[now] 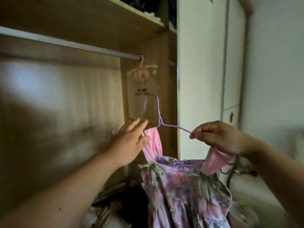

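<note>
While right fingers (197, 133) pinch the hanger (171, 126), straight left fingers (136, 127) touch the pink strap (154, 142).

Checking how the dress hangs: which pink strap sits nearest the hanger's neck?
The left strap, touched by the left hand, tops out just below the purple hanger's neck; the other strap runs up under the right hand.

"Where is the hanger (158, 111)?"

"Between the two grips, below the rail (65, 43). Its hook is in front of the pouch (143, 99) that hangs from the rail's right end."

"And the dress (181, 186)?"

"On the hanger, hanging below both grips. The left grip (130, 142) touches its left strap, and the right grip (218, 137) pinches the hanger's right end."

"Around them?"

"A shelf (115, 18) lies above the rail, a door (200, 79) stands to the right, and a heap of clothes (113, 204) lies below."
</note>
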A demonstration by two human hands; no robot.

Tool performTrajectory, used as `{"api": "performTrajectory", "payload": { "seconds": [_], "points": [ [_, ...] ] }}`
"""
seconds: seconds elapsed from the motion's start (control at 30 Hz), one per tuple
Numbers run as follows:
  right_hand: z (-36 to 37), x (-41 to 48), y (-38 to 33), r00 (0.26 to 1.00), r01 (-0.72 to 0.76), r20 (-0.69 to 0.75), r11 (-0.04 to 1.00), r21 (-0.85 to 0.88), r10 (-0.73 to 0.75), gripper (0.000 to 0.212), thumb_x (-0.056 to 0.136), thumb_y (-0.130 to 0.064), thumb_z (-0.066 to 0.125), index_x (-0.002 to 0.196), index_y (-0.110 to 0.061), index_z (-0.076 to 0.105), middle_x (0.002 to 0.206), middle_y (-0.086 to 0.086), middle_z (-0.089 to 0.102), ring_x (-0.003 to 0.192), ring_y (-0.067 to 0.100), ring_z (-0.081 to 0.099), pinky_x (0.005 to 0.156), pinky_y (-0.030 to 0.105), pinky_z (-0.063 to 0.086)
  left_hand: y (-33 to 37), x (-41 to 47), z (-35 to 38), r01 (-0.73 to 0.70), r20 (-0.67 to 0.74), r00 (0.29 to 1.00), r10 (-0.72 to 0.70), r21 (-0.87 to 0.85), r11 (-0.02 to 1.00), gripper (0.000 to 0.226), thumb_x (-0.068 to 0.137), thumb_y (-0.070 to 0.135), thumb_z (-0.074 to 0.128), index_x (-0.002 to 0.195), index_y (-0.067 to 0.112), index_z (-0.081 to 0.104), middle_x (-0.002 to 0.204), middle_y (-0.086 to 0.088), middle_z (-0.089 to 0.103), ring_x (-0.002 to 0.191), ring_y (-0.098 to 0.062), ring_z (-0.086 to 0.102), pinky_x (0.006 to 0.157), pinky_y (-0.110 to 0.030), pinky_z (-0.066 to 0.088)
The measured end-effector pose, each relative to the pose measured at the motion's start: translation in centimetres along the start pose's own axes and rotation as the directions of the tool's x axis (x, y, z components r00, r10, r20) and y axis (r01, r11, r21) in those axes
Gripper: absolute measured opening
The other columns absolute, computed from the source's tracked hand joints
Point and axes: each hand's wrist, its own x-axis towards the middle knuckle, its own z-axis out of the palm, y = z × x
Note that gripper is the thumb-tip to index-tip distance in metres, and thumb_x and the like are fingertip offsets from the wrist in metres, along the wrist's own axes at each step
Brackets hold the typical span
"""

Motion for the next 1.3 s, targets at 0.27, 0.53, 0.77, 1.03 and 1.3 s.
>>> {"api": "performTrajectory", "payload": {
  "seconds": [0.27,0.53,0.77,1.03,1.3],
  "points": [
    [-1.4,-12.8,-1.0,0.94,-0.336,-0.149,0.909,-0.246,0.307,0.017,0.084,-0.028,0.067,0.08,-0.045,0.069,0.073,-0.023,0.069,0.065,-0.009,0.061,0.059,0.005,0.044,7.0,-1.5,9.1,-0.074,0.079,0.979,0.187,-0.718,0.692,0.02,0.094,0.036,0.046,0.089,0.022,0.058,0.075,0.005,0.057,0.073,-0.014,0.055,0.064,-0.027,0.038],
    [1.7,-24.4,-3.2,0.766,-0.606,-0.439,0.757,-0.246,0.47,0.021,0.081,-0.049,0.056,0.082,-0.032,0.069,0.072,-0.006,0.069,0.067,0.009,0.066,0.063,0.028,0.057,9.2,-4.8,11.8,-0.125,0.09,0.949,0.301,-0.77,0.625,0.024,0.092,0.048,0.045,0.081,0.03,0.057,0.07,0.003,0.061,0.07,-0.025,0.058,0.068,-0.039,0.05],
    [5.7,-29.4,-5.5,0.699,-0.715,-0.484,0.526,-0.46,0.526,0.027,0.092,-0.039,0.051,0.068,-0.03,0.058,0.059,-0.01,0.059,0.054,0.0,0.054,0.045,0.016,0.036,12.7,-9.8,11.4,-0.334,0.0,0.902,0.431,-0.632,0.699,0.031,0.094,0.048,0.043,0.097,0.024,0.062,0.083,-0.004,0.069,0.08,-0.032,0.063,0.067,-0.035,0.049],
    [7.3,-35.0,-4.2,0.587,-0.795,-0.544,0.555,-0.246,0.6,0.03,0.092,-0.038,0.054,0.062,-0.034,0.056,0.056,-0.018,0.055,0.05,0.0,0.047,0.049,0.015,0.035,17.9,-12.4,12.7,-0.477,-0.037,0.787,0.616,-0.669,0.569,0.019,0.093,0.035,0.053,0.099,0.023,0.067,0.088,-0.004,0.072,0.084,-0.028,0.066,0.065,-0.03,0.043],
    [5.6,-42.4,2.0,0.385,-0.838,-0.683,0.545,0.023,0.621,0.017,0.085,-0.044,0.053,0.073,-0.035,0.061,0.058,-0.016,0.056,0.055,0.003,0.047,0.056,0.037,0.043,23.3,-10.3,18.0,-0.575,0.006,0.652,0.758,-0.648,0.5,0.015,0.093,0.028,0.054,0.087,0.022,0.065,0.07,0.008,0.058,0.066,-0.018,0.057,0.051,-0.025,0.032]
  ]
}}
